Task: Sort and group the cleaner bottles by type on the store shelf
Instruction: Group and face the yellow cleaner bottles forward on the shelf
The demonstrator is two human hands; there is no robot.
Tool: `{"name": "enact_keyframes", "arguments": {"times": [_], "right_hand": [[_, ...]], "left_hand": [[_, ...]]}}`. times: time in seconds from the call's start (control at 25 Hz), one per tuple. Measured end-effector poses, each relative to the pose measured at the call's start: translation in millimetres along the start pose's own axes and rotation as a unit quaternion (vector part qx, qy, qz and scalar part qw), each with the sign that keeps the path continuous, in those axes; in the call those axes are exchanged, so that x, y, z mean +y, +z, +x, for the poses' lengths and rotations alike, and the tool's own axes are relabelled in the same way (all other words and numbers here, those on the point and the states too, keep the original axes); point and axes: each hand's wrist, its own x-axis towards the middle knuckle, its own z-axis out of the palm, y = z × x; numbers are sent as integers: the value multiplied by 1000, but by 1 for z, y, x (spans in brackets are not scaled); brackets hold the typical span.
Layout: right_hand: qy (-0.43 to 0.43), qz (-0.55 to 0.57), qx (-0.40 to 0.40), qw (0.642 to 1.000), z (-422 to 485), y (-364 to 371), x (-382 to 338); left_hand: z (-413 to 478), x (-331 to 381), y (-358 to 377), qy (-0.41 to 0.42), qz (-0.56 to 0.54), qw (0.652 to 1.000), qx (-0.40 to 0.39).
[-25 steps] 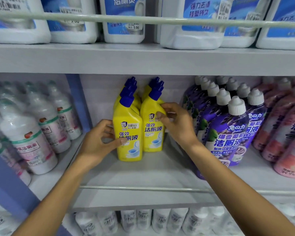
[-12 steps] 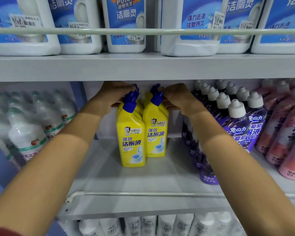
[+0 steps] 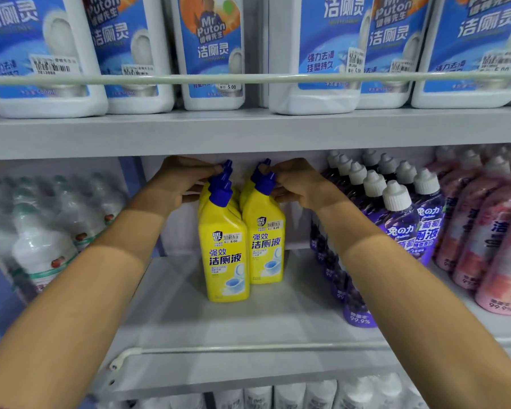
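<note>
Two rows of yellow cleaner bottles with blue caps stand upright on the middle shelf (image 3: pixel 219 326). The front left yellow bottle (image 3: pixel 226 261) and the front right yellow bottle (image 3: pixel 266 249) are side by side, with more behind them. My left hand (image 3: pixel 180 184) reaches deep to the left row and curls around the neck of a rear yellow bottle. My right hand (image 3: pixel 298 184) does the same on the right row, fingers on the blue caps. The rear bottles are mostly hidden.
Purple bottles with white caps (image 3: pixel 396 225) stand in rows to the right, pink bottles (image 3: pixel 490 237) beyond them. White bottles (image 3: pixel 45 249) fill the left bay. Large white jugs with blue labels (image 3: pixel 213 54) sit on the upper shelf behind a rail (image 3: pixel 248 79).
Both hands rose from the fronts of the yellow bottles to the blue caps at the back of the rows, and have stayed there over the last half second. The view moved closer.
</note>
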Motion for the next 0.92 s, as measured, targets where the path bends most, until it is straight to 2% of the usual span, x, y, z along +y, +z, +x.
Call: {"name": "enact_keyframes", "arguments": {"times": [0.12,0.24,0.28,0.4,0.52,0.92], "right_hand": [[20,42,12,999,9,-3,1],[3,41,129,991,26,-9,-1],[-7,27,140,990,30,-9,-1],[26,27,92,995,35,-2,4],[40,19,62,997,41,-1,5],[45,28,72,996,41,4,6]], "left_hand": [[2,1,-2,-5,-13,1000,16],[10,5,2,-28,-25,997,61],[11,5,4,-39,-21,997,58],[15,2,13,-82,-34,996,33],[19,-3,11,-88,-49,994,39],[22,-8,5,-77,-55,995,44]]}}
